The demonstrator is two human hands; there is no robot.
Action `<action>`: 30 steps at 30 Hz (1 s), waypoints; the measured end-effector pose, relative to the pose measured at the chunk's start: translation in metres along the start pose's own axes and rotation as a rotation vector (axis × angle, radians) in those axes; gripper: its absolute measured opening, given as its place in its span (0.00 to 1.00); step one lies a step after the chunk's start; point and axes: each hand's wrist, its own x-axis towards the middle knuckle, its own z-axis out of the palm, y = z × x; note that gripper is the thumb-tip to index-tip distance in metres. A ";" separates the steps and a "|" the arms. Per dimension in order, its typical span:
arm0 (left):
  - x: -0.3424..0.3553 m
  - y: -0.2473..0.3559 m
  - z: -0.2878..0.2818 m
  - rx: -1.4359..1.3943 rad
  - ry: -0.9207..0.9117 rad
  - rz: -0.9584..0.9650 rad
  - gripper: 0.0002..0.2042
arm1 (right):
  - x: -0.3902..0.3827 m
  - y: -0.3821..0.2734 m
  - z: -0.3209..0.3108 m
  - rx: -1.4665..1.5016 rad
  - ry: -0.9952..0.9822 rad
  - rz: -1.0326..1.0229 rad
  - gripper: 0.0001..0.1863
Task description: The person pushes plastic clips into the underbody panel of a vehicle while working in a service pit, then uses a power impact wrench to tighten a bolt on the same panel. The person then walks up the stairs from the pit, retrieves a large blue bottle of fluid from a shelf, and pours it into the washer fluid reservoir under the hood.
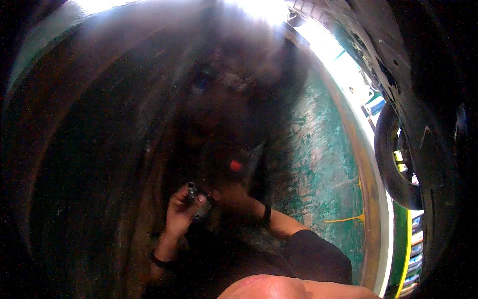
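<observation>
Presently, the left hand [180,208] has its fingers curled around a small metallic part [191,188], with the thumb lying over it on the side toward the right hand [233,197]. The part sits within this grip, its round, ring-like end projecting just above the fingers. Its lower portion is in shadow and its exact form cannot be established.

The right hand is just beside the grip, to its right, reaching toward the part. Its fingers are lost in darkness; whether they pinch anything or touch the part cannot be determined. A dark wristband [267,215] is noted on the right wrist, and a black sleeve [318,254] covers the upper part of that arm.

Above and to the right of the grip, a small red patch [235,165] shows within the shadow. Farther right lies a scuffed green surface [318,164] bearing a thin yellow streak [343,220]. Well apart from the grip, at far right, stands a black tyre [386,159].
</observation>
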 end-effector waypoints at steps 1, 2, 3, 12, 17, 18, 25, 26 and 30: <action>0.007 -0.009 0.004 -0.003 0.004 -0.013 0.14 | -0.007 0.003 0.004 0.069 -0.070 0.044 0.30; 0.012 -0.019 0.012 -0.011 0.049 0.006 0.12 | -0.011 0.015 0.005 0.155 -0.075 -0.003 0.31; 0.018 -0.026 0.019 -0.021 0.093 0.024 0.11 | -0.016 0.023 0.005 0.201 -0.120 -0.004 0.33; 0.036 -0.047 0.040 -0.010 0.031 0.071 0.09 | -0.038 0.021 -0.007 0.393 -0.047 0.097 0.39; 0.014 -0.023 0.033 0.031 0.098 0.141 0.12 | -0.036 0.000 0.000 0.390 -0.047 0.009 0.40; 0.007 -0.019 0.028 0.133 0.140 0.204 0.12 | -0.038 -0.003 0.019 0.380 -0.095 -0.001 0.40; -0.047 0.012 0.003 0.054 0.443 0.127 0.14 | -0.008 -0.079 -0.051 0.450 -0.204 0.090 0.43; -0.057 0.015 0.000 0.044 0.473 0.120 0.14 | 0.002 -0.094 -0.072 0.498 -0.267 0.103 0.43; -0.091 0.026 -0.004 -0.095 0.550 0.121 0.13 | -0.021 -0.105 0.005 0.500 -0.164 -0.092 0.39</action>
